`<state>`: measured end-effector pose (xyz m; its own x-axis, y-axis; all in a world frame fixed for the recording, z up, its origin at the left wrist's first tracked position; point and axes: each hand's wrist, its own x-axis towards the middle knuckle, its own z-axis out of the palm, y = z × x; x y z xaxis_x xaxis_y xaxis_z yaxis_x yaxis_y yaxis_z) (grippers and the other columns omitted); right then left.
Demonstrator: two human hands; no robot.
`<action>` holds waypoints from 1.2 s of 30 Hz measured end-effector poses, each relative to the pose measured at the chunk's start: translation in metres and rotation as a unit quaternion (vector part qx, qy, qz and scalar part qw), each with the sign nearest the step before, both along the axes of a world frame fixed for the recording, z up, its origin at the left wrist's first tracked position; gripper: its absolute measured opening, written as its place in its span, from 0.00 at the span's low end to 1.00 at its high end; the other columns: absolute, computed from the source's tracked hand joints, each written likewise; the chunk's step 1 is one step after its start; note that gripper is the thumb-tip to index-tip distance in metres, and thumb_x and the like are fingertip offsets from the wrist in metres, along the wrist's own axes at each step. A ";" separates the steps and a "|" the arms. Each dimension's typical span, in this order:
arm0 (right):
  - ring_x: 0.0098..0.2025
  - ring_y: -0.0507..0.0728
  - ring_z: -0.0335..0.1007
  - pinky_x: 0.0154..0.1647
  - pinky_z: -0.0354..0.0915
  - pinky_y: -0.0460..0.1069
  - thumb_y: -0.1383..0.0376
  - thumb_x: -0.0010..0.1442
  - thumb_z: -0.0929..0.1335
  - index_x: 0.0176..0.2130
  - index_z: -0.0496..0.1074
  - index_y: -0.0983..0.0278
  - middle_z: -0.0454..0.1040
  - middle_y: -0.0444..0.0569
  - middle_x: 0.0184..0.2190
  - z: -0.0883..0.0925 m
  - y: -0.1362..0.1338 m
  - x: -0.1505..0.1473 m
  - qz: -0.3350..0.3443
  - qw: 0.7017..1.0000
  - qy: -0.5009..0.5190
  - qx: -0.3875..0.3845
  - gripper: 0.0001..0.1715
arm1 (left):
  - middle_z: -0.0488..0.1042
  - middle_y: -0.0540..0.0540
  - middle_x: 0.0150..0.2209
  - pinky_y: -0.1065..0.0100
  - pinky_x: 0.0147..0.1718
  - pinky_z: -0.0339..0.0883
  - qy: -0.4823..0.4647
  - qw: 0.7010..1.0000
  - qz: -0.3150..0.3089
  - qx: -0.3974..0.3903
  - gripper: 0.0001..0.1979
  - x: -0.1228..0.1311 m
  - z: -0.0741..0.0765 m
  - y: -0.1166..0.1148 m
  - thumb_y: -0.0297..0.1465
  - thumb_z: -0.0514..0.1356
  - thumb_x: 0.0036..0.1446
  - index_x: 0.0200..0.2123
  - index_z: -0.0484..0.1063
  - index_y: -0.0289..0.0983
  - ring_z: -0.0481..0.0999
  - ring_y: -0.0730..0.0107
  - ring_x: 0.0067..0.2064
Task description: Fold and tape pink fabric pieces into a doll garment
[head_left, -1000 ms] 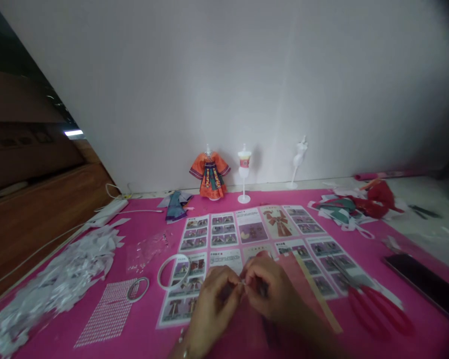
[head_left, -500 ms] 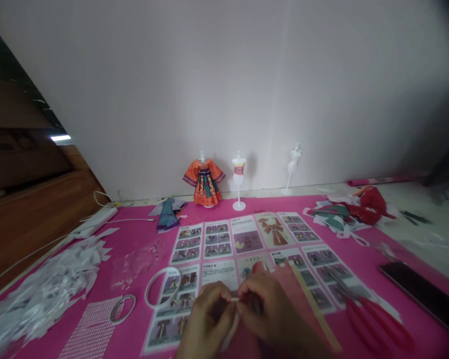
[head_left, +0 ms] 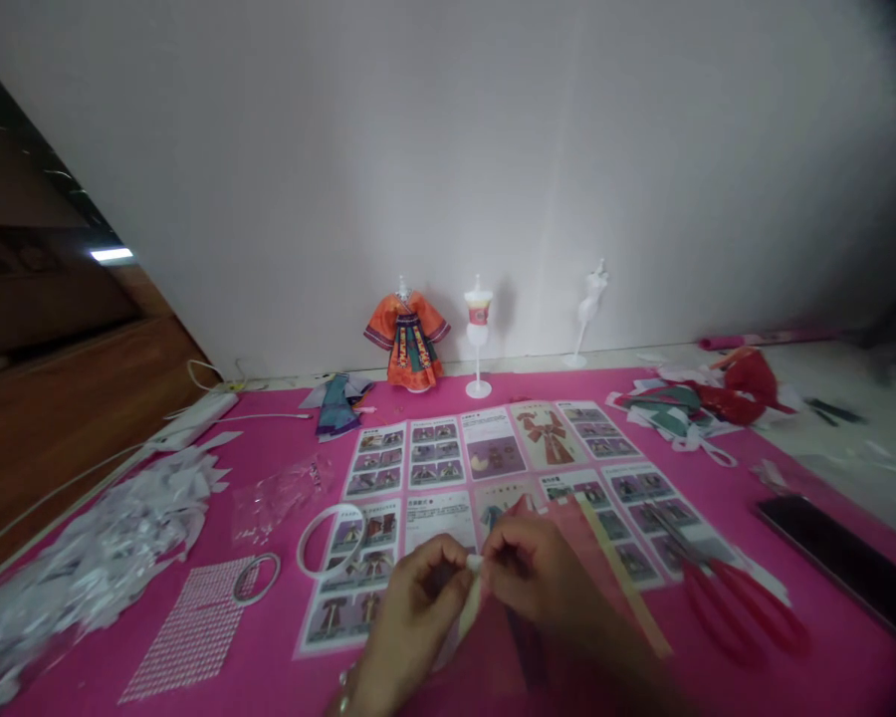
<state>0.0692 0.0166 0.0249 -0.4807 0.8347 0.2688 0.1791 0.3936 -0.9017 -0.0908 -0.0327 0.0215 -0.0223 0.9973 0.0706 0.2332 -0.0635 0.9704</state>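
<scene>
At the front edge of the desk [head_left: 284,428], left hand [head_left: 416,602] and right hand [head_left: 539,583] fingertips clamped on a white strip [head_left: 469,602] (light, limp, probably crease-prone); best pinched near its end.

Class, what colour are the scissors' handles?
Red; the scissors show best in the head view.

It's dim here, light soft and even on the wall [head_left: 448,149]; a strip lamp [head_left: 112,255] glares at upper left. Corners darken and warp. My left hand [head_left: 410,607] and right hand [head_left: 545,588] blur at bottom centre.
</scene>
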 end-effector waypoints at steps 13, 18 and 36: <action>0.21 0.49 0.61 0.21 0.56 0.43 0.72 0.48 0.65 0.23 0.70 0.64 0.66 0.40 0.18 -0.004 0.001 0.003 0.029 0.999 0.010 -0.025 0.06 | 0.65 0.52 0.25 0.72 0.30 0.57 -0.053 0.998 -0.028 -0.035 0.07 0.000 0.008 -0.004 0.33 0.60 0.51 0.25 0.67 0.37 0.63 0.71 0.29; 0.21 0.49 0.60 0.21 0.55 0.43 0.72 0.48 0.65 0.22 0.69 0.63 0.66 0.40 0.18 -0.004 0.000 0.002 0.025 1.000 0.003 -0.018 0.06 | 0.63 0.53 0.24 0.71 0.29 0.56 -0.038 0.999 -0.021 -0.028 0.06 0.000 0.006 -0.005 0.32 0.58 0.51 0.25 0.66 0.37 0.61 0.71 0.29; 0.20 0.49 0.59 0.20 0.54 0.44 0.70 0.50 0.66 0.23 0.69 0.64 0.64 0.39 0.17 -0.004 0.001 0.001 0.010 1.000 -0.001 -0.013 0.06 | 0.63 0.54 0.22 0.73 0.25 0.54 -0.056 0.998 0.012 -0.037 0.06 0.000 0.005 -0.001 0.32 0.60 0.50 0.24 0.68 0.37 0.60 0.74 0.25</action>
<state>0.0701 0.0179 0.0212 -0.4985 0.8313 0.2457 0.1726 0.3729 -0.9117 -0.0905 -0.0334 0.0267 -0.0505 0.9987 -0.0066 0.1231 0.0128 0.9923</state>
